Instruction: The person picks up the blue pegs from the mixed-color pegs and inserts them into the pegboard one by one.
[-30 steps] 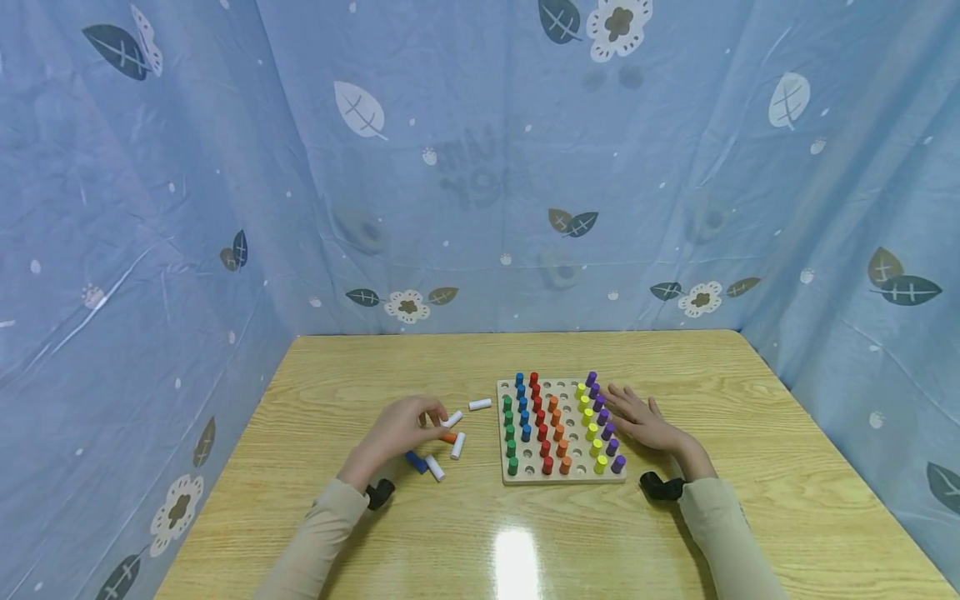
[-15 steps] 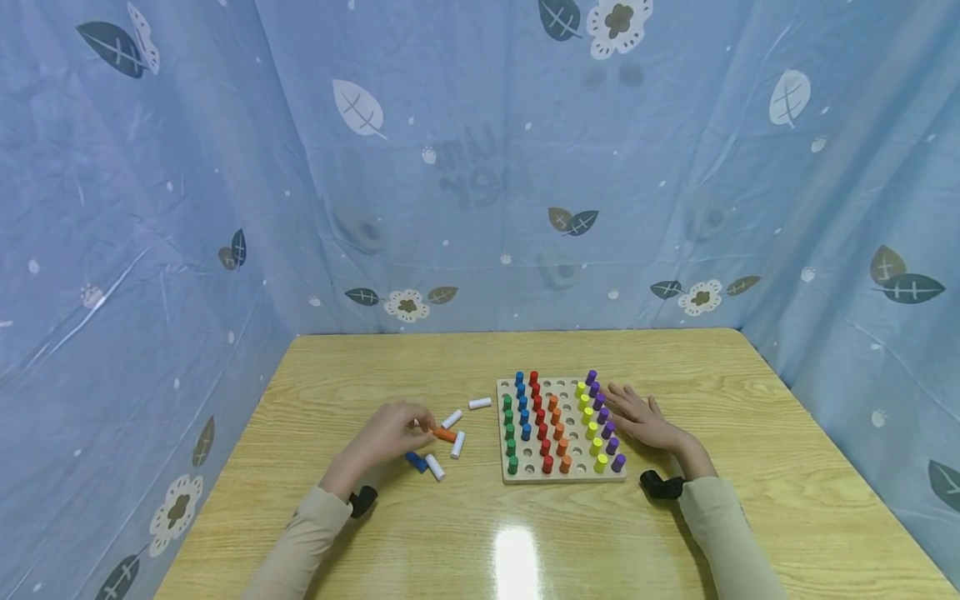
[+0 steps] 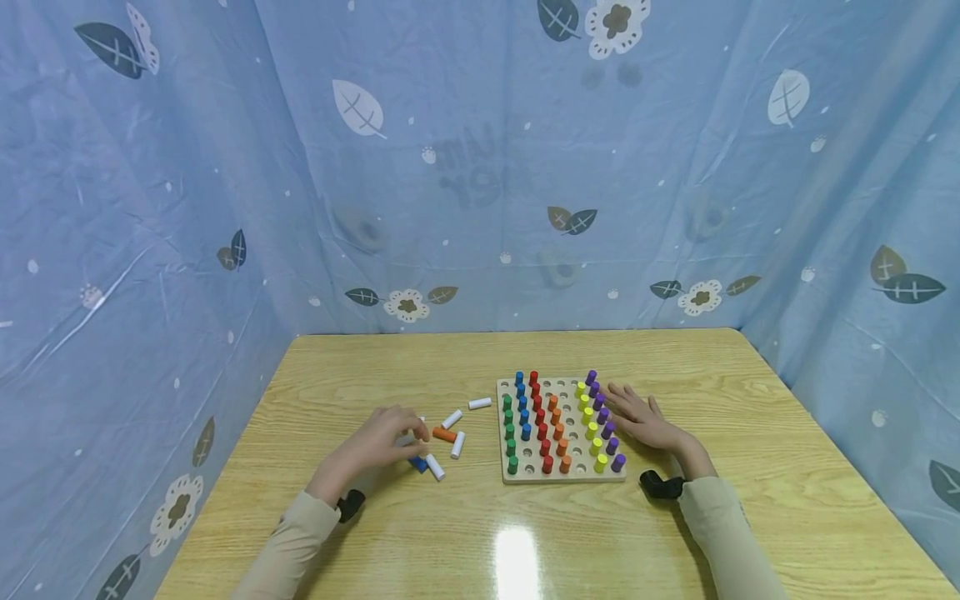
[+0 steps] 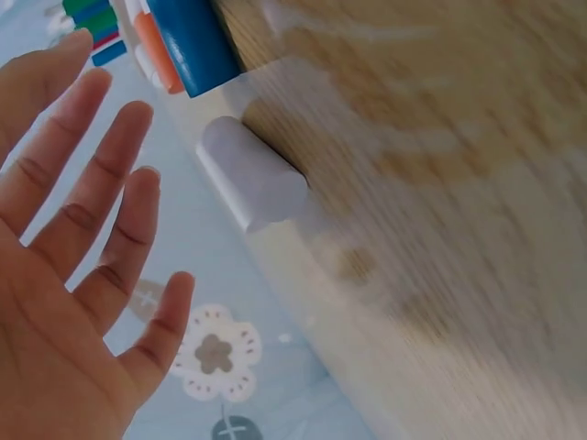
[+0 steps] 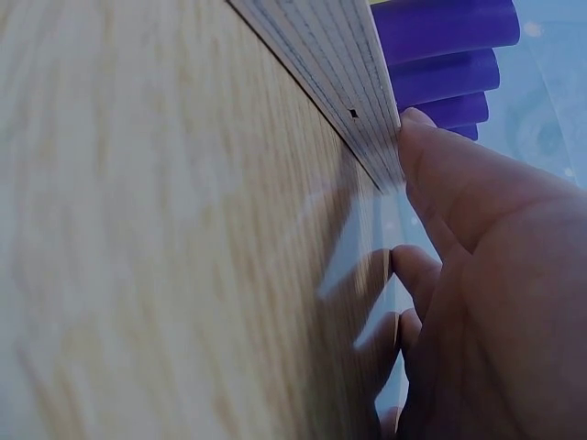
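My left hand [image 3: 382, 437] hovers above the loose pegs at the left of the pegboard, holding nothing. In the left wrist view its fingers are spread, beside a white peg [image 4: 252, 174] and a blue peg [image 4: 194, 41]. An orange peg [image 3: 445, 435] lies just right of its fingertips, with white pegs [image 3: 457, 446] around it. The blue peg [image 3: 417, 463] below the hand is partly covered. My right hand [image 3: 643, 421] rests at the right side of the wooden pegboard [image 3: 538, 474], fingers extended. Its thumb is at the board's edge near the purple pegs [image 5: 449, 78].
The board bears columns of green [image 3: 510, 432], blue, red [image 3: 542, 432], orange, yellow [image 3: 592, 431] and purple pegs, with several bare holes between. One white peg [image 3: 480, 403] lies close to its left edge. A blue patterned curtain [image 3: 480, 167] surrounds the wooden table [image 3: 420, 550].
My left hand has drawn back to the left, away from the orange peg, which is now fully uncovered. The right hand and the board have stayed put.
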Demonstrator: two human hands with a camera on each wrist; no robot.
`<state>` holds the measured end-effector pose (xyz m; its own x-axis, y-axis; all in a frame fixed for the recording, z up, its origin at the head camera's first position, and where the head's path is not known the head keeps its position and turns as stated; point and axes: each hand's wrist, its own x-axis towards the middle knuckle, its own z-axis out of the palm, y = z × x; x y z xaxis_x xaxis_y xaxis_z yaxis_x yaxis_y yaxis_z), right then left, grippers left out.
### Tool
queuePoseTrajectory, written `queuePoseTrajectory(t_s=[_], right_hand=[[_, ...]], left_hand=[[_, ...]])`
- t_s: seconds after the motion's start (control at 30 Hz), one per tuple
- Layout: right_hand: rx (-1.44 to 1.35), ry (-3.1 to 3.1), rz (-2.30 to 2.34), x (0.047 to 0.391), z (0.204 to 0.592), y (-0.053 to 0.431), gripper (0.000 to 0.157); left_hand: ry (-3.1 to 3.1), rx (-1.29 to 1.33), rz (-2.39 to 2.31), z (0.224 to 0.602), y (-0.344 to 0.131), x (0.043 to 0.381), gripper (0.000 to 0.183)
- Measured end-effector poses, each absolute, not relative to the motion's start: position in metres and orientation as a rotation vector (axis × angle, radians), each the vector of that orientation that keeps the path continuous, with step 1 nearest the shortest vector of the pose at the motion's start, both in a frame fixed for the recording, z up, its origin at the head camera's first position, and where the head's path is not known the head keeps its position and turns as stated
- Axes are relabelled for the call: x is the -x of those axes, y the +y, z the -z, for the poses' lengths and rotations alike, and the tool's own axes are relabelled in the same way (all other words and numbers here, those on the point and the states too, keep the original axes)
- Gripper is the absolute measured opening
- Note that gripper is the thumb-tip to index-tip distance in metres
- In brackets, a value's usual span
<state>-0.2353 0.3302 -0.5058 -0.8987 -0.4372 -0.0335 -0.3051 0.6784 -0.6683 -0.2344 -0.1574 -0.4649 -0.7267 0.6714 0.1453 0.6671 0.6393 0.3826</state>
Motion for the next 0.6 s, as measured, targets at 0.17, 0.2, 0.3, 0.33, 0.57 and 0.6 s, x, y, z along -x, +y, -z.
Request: queuePoseTrajectory(t_s=[0.17,0.2,0.3,0.33,0.57,0.6], right_hand=[[0.6,2.7,1.021,0.2361,0.5073,0.331,0.054],[0.599,2.701,1.02,0.2364,0.5077,0.3312,0.054],[0.599,2.7,1.02,0.2369,0.5084,0.3318,0.054],[0.6,2.699,1.02,0.2369,0.5085,0.332,0.054],[0.6,2.701,1.024,0.2368,0.5081,0.3316,0.054],[0.601,2.702,1.025,0.2368,0.508,0.3315,0.054]], left_hand=[[2.819,-1.116,-0.613,0.465,-0.1595,0.2307,0.011],[2.817,-1.117,-0.603,0.4652,-0.1597,0.2301,0.011],[2.812,-1.127,-0.573,0.4663,-0.1605,0.2286,0.012],[2.812,-1.132,-0.562,0.4667,-0.1607,0.2282,0.013],[2.796,-1.168,-0.508,0.4679,-0.1618,0.2258,0.014],[2.794,-1.172,-0.508,0.4678,-0.1619,0.2256,0.013]])
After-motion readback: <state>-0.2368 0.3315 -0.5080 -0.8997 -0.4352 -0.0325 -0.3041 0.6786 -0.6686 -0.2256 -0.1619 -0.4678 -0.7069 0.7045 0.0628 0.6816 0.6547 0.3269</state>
